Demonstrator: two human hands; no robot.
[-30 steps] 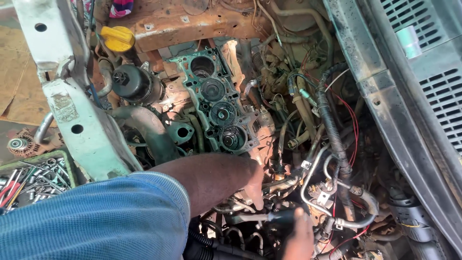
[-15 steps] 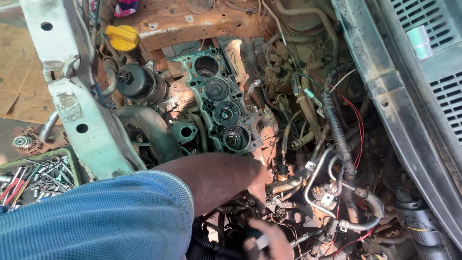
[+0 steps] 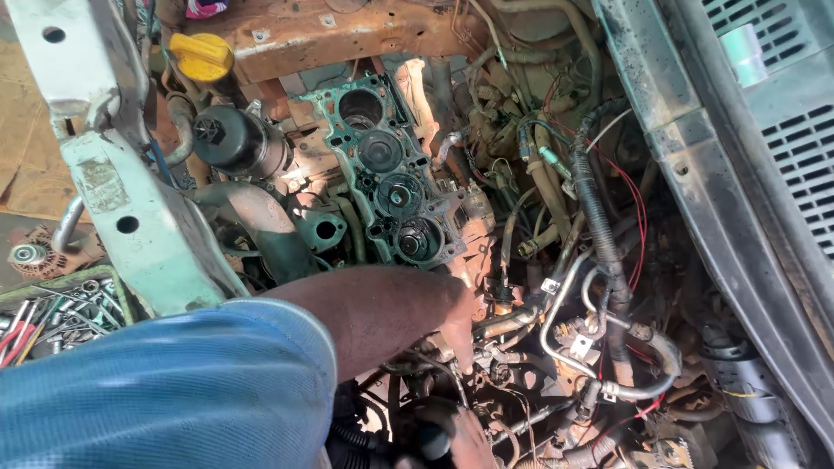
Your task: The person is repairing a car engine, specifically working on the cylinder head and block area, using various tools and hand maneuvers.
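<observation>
Looking down into: an open engine bay (image 3: 486, 260), everything rusty, oily and pretty crowded.

Left hand: the left hand (image 3: 456, 317) reaches in from the lower left, forearm bare below a blue striped sleeve (image 3: 165, 391). It's down among the hoses just below the open engine block (image 3: 391, 187). One finger points down toward the metal fittings (image 3: 499, 326) beside it. Honestly can't tell if the rest of the fingers are curled on something or just resting, they're tucked out of sight.

Right hand: only a bit of the right hand (image 3: 465, 439) shows at the bottom edge. It's right against a dark rounded part (image 3: 430, 430), looks like it's wrapped on it, but the fingers are mostly cut off so I can't say how tight.

Engine block: sits mid-frame, tilted, greenish gasket face up, round bores in a row running away from the hands.

Left of the block: a black round filter housing (image 3: 230, 139), and a yellow cap (image 3: 201, 56) above it near the rusty crossmember (image 3: 347, 35).

Right of the hands: a bent metal pipe (image 3: 565, 313) looping around, a thick black corrugated loom (image 3: 599, 226) and thin red wires (image 3: 638, 217) running along it.

Far left: a pale green body panel (image 3: 130, 208), and past it a tray of loose spanners and sockets (image 3: 52, 313).

Far right: the dark cowl panel with slotted grille (image 3: 782, 148).
</observation>
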